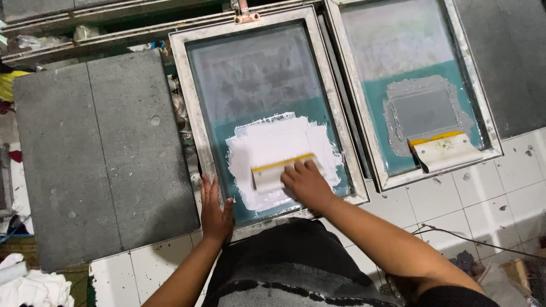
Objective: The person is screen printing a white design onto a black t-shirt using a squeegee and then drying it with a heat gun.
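Here the person is working at a screen-printing station, standing over a metal-framed screen [267,108] whose teal mesh is carrying a broad patch of white ink [284,145] in its lower half. Beside it on the right, a second framed screen [412,91] is lying with its own squeegee [443,150] resting idle on grey ink, and to the left a grey padded platen [96,153] is sitting bare. The squeegee [281,171] in use (white-smeared, with a yellow strip along its blade edge) is lying across the ink, near the frame's lower rail.

To do this stroke well, by the look of it, the blade is wanting even pressure across its whole width, a steady tilt, and a frame that is not shifting while the ink is being drawn.

The right hand [307,183] is gripping the squeegee's handle from above, fingers [297,169] curled over it and closed on it. The left hand [215,210] is pressing flat on the frame's lower left corner, fingers [209,190] stretched out and grasping nothing, only bracing the frame.
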